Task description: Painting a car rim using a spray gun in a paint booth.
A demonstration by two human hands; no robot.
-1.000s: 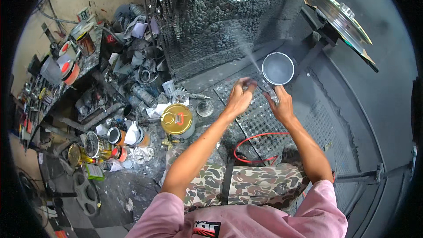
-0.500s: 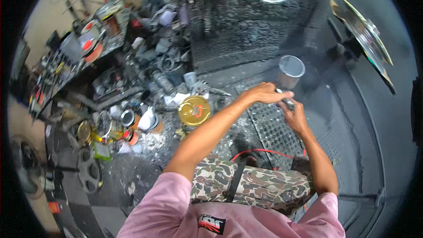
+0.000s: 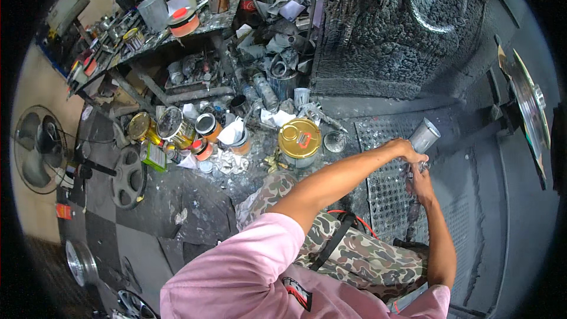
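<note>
Both my hands are together at the right of the view, on a paint spray gun with a grey cup on top. The cup leans up and to the right, away from me. My left hand is closed at the cup's base, its arm stretched across my lap. Just below, my right hand is wrapped round the gun's body. Fingers cover most of the gun. A perforated floor mat lies beneath. To the right, a shiny wheel stands held upright, apart from my hands.
A gold-lidded can stands left of the mat, with several paint cans and jars further left. A cluttered bench is at the far left, a fan below it. A red hose runs by my legs. A paint-crusted panel stands behind.
My view has swung left, so the surroundings sit further right in the picture. The cup has gone from nearly upright to leaning right. Both hands have stayed on the gun.
</note>
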